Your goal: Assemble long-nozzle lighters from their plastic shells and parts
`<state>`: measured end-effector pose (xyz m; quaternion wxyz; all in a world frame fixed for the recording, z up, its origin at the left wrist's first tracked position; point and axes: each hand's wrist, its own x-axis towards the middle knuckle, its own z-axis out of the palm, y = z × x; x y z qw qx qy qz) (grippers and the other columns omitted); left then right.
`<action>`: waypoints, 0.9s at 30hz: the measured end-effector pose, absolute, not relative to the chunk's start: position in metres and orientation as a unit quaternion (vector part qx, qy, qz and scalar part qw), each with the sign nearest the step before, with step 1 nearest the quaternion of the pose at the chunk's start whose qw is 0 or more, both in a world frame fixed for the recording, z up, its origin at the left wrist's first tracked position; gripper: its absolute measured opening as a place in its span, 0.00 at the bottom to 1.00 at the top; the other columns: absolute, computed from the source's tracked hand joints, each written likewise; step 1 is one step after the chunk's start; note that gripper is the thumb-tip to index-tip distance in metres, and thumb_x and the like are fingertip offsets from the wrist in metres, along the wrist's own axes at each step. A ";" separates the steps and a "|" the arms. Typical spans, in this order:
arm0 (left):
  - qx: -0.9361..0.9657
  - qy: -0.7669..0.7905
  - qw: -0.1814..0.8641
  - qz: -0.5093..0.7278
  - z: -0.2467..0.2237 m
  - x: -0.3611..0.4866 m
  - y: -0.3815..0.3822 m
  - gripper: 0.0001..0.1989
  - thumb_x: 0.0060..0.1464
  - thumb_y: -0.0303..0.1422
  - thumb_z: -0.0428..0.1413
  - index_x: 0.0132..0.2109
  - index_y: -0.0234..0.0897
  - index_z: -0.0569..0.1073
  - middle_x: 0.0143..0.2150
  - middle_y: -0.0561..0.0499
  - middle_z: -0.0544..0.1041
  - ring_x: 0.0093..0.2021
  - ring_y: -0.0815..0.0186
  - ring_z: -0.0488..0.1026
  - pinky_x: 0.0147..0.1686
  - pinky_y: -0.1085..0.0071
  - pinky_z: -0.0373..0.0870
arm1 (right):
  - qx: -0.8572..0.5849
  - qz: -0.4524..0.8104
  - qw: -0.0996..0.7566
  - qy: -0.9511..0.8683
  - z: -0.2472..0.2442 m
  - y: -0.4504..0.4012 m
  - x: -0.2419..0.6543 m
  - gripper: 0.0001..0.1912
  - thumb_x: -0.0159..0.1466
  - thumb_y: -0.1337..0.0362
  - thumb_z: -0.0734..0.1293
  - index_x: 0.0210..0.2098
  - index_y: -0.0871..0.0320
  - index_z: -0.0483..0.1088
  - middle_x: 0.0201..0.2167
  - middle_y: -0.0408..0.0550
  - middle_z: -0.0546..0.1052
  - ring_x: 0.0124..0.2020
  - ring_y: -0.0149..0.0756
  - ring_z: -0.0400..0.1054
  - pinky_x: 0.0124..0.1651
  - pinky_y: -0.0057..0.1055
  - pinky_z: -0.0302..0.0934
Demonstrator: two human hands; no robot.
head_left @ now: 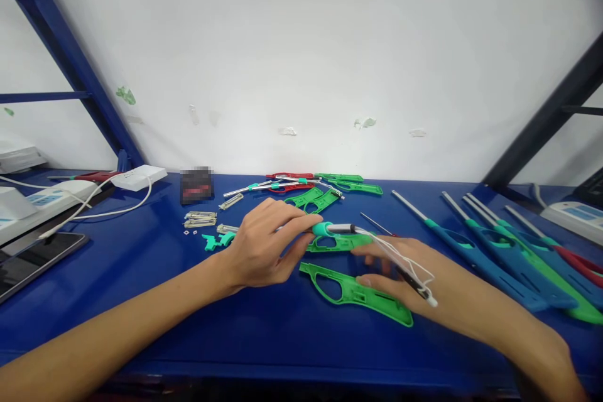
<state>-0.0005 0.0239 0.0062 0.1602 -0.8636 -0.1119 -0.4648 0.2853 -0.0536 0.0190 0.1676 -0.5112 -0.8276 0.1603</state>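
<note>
- Teal-collared, the tube [340, 228] shows in the head view above the bench, at the fingertips of the left hand [268, 242].
- Left thumb and fingers are closed on it at the teal collar [322, 230]; the bare metal end juts out just beyond the grip, on the right.
- Its long axis runs nearly level from side to side, metal end pointing right, toward the right hand [400, 260].
- White wires [409, 256] trail from that end, down and rightward across the right hand to a dark part [413, 281], which slants down to the right.
- Right thumb and fingers are parted, fingers near the upper green shell [342, 244], thumb at the lower green shell [360, 294]; whether they grip anything, I cannot tell.
- The lower shell lies below the tube, its handle loop toward the left.
</note>
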 end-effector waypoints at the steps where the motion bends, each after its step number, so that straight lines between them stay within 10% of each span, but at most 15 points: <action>1: -0.865 -0.114 0.159 -0.462 0.006 0.000 0.024 0.11 0.67 0.25 0.58 0.55 0.31 0.76 0.41 0.45 0.82 0.39 0.62 0.77 0.37 0.64 0.71 | -0.511 0.151 0.176 -0.828 0.018 -0.052 0.287 0.19 0.72 0.46 0.65 0.54 0.47 0.79 0.46 0.49 0.83 0.44 0.46 0.78 0.49 0.41 0.70; 15: -0.901 -0.136 0.122 -0.393 -0.001 0.001 0.024 0.09 0.70 0.27 0.55 0.56 0.33 0.73 0.43 0.45 0.79 0.39 0.61 0.73 0.40 0.63 0.72 | -0.542 0.181 0.322 -0.755 0.049 -0.055 0.295 0.22 0.75 0.41 0.60 0.52 0.42 0.80 0.44 0.41 0.86 0.47 0.41 0.81 0.51 0.34 0.73; 20: -0.903 -0.126 0.120 -0.394 0.000 0.001 0.023 0.10 0.70 0.26 0.56 0.56 0.32 0.73 0.42 0.45 0.78 0.38 0.62 0.72 0.39 0.64 0.72 | -0.551 0.217 0.289 -0.752 0.040 -0.056 0.278 0.21 0.71 0.39 0.65 0.52 0.43 0.79 0.43 0.41 0.85 0.39 0.39 0.79 0.31 0.31 0.69; 27: -0.904 -0.120 0.116 -0.394 0.000 0.001 0.022 0.09 0.69 0.25 0.56 0.54 0.31 0.74 0.41 0.45 0.77 0.38 0.62 0.71 0.38 0.65 0.73 | -0.534 0.225 0.298 -0.758 0.038 -0.056 0.270 0.22 0.72 0.38 0.64 0.43 0.46 0.79 0.37 0.40 0.83 0.32 0.35 0.77 0.30 0.30 0.66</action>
